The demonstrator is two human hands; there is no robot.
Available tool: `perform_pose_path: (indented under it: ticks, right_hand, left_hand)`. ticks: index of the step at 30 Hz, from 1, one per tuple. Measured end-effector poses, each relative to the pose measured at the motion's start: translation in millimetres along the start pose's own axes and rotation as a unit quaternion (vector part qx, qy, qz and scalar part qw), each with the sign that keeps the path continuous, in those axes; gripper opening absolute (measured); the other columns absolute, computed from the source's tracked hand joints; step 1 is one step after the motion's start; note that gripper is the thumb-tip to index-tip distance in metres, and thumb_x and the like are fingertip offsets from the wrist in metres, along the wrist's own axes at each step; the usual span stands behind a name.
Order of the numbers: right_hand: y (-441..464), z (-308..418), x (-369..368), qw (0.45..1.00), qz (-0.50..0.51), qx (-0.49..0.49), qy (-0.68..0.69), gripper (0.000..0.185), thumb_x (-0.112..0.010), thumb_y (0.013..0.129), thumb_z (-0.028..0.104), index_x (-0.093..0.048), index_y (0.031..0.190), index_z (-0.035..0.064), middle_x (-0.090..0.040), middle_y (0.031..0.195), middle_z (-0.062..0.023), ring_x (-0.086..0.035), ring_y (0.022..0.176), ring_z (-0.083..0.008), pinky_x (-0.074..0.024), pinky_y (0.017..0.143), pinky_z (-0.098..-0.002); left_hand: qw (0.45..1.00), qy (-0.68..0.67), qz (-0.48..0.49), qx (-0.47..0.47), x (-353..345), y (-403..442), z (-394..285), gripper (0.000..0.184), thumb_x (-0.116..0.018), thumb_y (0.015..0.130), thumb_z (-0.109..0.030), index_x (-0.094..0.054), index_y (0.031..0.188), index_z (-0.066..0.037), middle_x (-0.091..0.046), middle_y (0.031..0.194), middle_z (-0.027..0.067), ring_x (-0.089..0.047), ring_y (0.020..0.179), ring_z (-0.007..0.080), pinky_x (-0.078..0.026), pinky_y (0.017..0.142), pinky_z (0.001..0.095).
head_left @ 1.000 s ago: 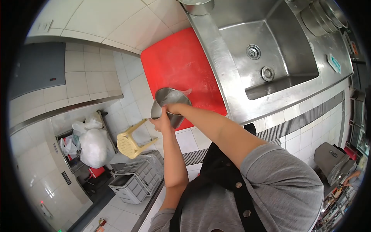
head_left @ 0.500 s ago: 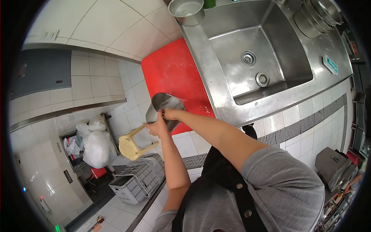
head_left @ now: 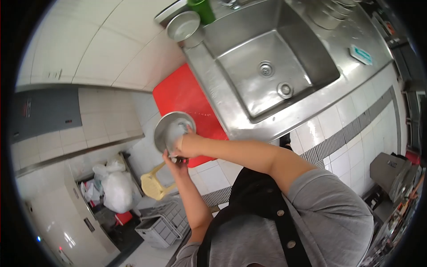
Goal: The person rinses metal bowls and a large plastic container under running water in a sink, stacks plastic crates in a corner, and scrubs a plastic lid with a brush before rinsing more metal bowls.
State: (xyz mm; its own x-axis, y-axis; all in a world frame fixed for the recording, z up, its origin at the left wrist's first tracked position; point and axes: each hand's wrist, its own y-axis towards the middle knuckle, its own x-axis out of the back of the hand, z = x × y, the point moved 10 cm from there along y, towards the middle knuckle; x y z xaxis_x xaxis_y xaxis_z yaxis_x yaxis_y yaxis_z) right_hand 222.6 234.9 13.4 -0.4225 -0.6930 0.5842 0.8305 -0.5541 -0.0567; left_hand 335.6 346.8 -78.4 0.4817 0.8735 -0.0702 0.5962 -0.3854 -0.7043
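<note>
Head view: you are gripping the rim of a metal bowl (head_left: 163,130) with your left hand (head_left: 178,165), while your right hand (head_left: 188,145) is reaching over its near side, fingers dipping inside; whether they are clasping anything, you cannot tell from here. The bowl is hovering at the edge of a red surface (head_left: 178,89), part of it hanging out over the tiled floor, with a yellow stool (head_left: 153,189) standing near and the steel sink (head_left: 242,66) lying beyond. The likeliest trouble: if your left fingers are loosening or your right hand is pressing too hard on one side, the bowl could be twisting free and dropping, its contents spilling. Compared with half a second ago, the bowl's mouth is facing you more fully, and more of a green container (head_left: 202,11) is showing beside the sink.
</note>
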Motion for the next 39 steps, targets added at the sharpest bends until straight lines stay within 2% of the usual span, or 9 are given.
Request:
perform_pose_path:
  ticks: [2,8,11,15,17,20,25,31,39]
  right_hand:
    - [-45,22,45,0.993,-0.025,0.074,-0.088,0.042,-0.061,0.083,0.046,-0.071,0.095,0.0079,-0.062,0.116,-0.0214,-0.049,0.123,-0.0376,-0.0111,0.103,-0.0743]
    - [-183,21,194,0.964,-0.238,0.073,-0.093,0.03,-0.08,0.068,0.017,-0.063,0.089,0.0046,-0.008,0.155,-0.0198,0.001,0.142,-0.0477,-0.0136,0.106,-0.072]
    - [-250,-36,245,0.929,-0.364,0.045,0.044,0.039,-0.085,0.063,0.02,-0.057,0.087,0.007,-0.009,0.153,-0.0265,-0.007,0.14,-0.0513,-0.0215,0.11,-0.0604]
    - [-345,-89,297,0.915,-0.39,0.035,0.098,0.049,-0.089,0.056,0.028,-0.056,0.085,0.0074,-0.022,0.145,-0.035,-0.024,0.136,-0.0505,-0.0331,0.108,-0.0453]
    - [-402,-106,322,0.901,-0.429,0.007,0.06,0.05,-0.09,0.055,0.029,-0.056,0.084,0.0071,-0.027,0.142,-0.0356,-0.028,0.135,-0.0493,-0.0363,0.106,-0.0436]
    - [-478,-130,350,0.87,-0.492,-0.037,0.028,0.048,-0.09,0.055,0.029,-0.057,0.08,0.0062,-0.03,0.142,-0.0357,-0.029,0.134,-0.0494,-0.0354,0.106,-0.044]
    - [-571,-189,393,0.81,-0.579,-0.095,-0.013,0.041,-0.091,0.055,0.026,-0.06,0.075,0.0075,-0.027,0.146,-0.0342,-0.03,0.135,-0.0475,-0.0324,0.109,-0.0438]
    - [-633,-235,415,0.755,-0.639,-0.144,-0.036,0.042,-0.092,0.054,0.024,-0.06,0.074,0.0046,-0.034,0.142,-0.0331,-0.041,0.129,-0.0442,-0.0431,0.101,-0.0433]
    - [-656,-271,413,0.754,-0.64,-0.145,-0.024,0.04,-0.091,0.055,0.02,-0.06,0.074,0.0057,-0.033,0.144,-0.0281,-0.041,0.129,-0.0422,-0.0441,0.099,-0.0427]
  left_hand:
    - [0.99,-0.022,0.136,-0.036,-38,-31,-8,0.057,-0.06,0.077,-0.053,-0.054,0.118,-0.014,-0.06,0.108,0.0063,-0.057,0.092,0.023,-0.045,0.066,0.0359]
    - [0.977,-0.061,0.2,-0.036,-134,-140,11,0.067,-0.065,0.074,-0.05,-0.045,0.124,-0.012,-0.049,0.121,0.0121,-0.05,0.105,0.0293,-0.046,0.081,0.0497]
    - [0.962,-0.034,0.266,-0.041,-205,-201,42,0.066,-0.064,0.075,-0.051,-0.045,0.124,-0.012,-0.049,0.12,0.0119,-0.049,0.104,0.0283,-0.045,0.08,0.0503]
    - [0.953,0.021,0.303,0.005,-284,-266,123,0.068,-0.062,0.074,-0.054,-0.048,0.124,-0.01,-0.048,0.115,0.0107,-0.047,0.104,0.0255,-0.039,0.087,0.0502]
    - [0.923,0.069,0.374,0.055,-317,-278,172,0.082,-0.061,0.075,-0.062,-0.039,0.133,-0.009,-0.043,0.117,0.0105,-0.042,0.111,0.0259,-0.035,0.094,0.0516]
    - [0.895,0.1,0.429,0.068,-364,-329,218,0.074,-0.055,0.082,-0.066,-0.037,0.13,-0.013,-0.043,0.127,0.0091,-0.044,0.112,0.0248,-0.036,0.094,0.0505]
    - [0.847,0.251,0.47,-0.005,-407,-368,244,0.1,-0.047,0.084,-0.072,-0.011,0.15,-0.007,-0.018,0.148,0.0266,-0.023,0.137,0.0381,-0.025,0.107,0.0547]
    - [0.829,0.303,0.469,-0.004,-416,-366,268,0.066,-0.05,0.095,-0.05,-0.037,0.141,-0.005,-0.038,0.142,0.0195,-0.041,0.127,0.0301,-0.036,0.102,0.0457]
    - [0.827,0.35,0.437,-0.042,-388,-362,267,0.055,-0.049,0.097,-0.044,-0.047,0.131,-0.001,-0.058,0.124,0.0158,-0.055,0.115,0.0254,-0.04,0.098,0.0399]
